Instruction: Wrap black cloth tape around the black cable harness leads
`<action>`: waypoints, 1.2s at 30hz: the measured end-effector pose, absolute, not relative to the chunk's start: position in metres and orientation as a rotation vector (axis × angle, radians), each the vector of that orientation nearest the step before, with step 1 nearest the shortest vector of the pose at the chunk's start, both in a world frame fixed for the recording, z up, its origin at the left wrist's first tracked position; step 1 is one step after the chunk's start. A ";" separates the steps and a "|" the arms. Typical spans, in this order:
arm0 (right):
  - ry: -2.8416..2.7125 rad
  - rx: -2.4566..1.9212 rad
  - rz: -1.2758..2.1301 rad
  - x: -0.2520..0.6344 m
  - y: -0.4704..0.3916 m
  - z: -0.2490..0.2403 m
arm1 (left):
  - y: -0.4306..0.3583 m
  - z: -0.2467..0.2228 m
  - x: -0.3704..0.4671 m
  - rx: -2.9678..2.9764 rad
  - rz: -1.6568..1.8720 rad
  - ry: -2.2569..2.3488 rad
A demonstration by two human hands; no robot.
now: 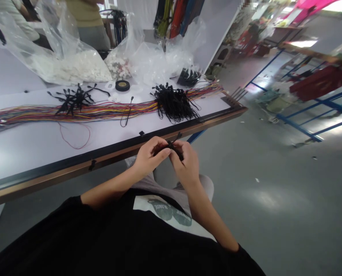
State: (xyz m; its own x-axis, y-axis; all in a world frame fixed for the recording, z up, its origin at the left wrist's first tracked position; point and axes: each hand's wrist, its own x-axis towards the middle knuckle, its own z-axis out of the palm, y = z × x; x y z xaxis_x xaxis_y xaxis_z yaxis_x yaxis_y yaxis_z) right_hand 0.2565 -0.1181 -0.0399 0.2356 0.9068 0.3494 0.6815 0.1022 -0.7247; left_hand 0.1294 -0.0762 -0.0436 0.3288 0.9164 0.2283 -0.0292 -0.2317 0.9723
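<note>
Just off the table's front edge, my left hand and my right hand meet with their fingers closed. Between them they pinch a short black cable; a small connector on it sticks up past the fingertips. Most of the cable is hidden by the fingers. Beyond my hands, a heap of similar black cables lies across a long bundle of coloured wires. One single black cable rests to the left of that heap, and a smaller pile is further left.
A roll of black tape lies behind the wires. Clear plastic bags of small white parts stand along the back panel. The wooden table edge runs before me. Blue-framed racks stand at right; people are behind the panel.
</note>
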 end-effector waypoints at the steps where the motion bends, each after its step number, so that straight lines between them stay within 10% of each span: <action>1: -1.514 -1.649 0.302 0.256 -0.118 -0.040 | -0.076 -0.044 0.130 1.549 1.115 0.860; 22: -1.028 -1.341 0.563 0.259 -0.108 -0.051 | -0.078 -0.038 0.133 1.338 0.953 0.915; 27: -1.203 -1.493 0.163 0.254 -0.112 -0.044 | -0.078 -0.042 0.139 1.024 0.875 0.905; 36: -1.682 -1.619 0.520 0.272 -0.116 -0.037 | -0.071 -0.040 0.133 1.149 1.053 0.867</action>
State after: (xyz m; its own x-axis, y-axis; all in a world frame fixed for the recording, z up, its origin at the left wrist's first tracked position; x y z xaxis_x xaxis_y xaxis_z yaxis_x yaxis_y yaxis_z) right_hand 0.2725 -0.1160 -0.0373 0.0618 0.9725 0.2244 0.6764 0.1245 -0.7260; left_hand 0.1332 -0.0707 -0.0398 0.2916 0.9564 -0.0143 -0.1981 0.0750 0.9773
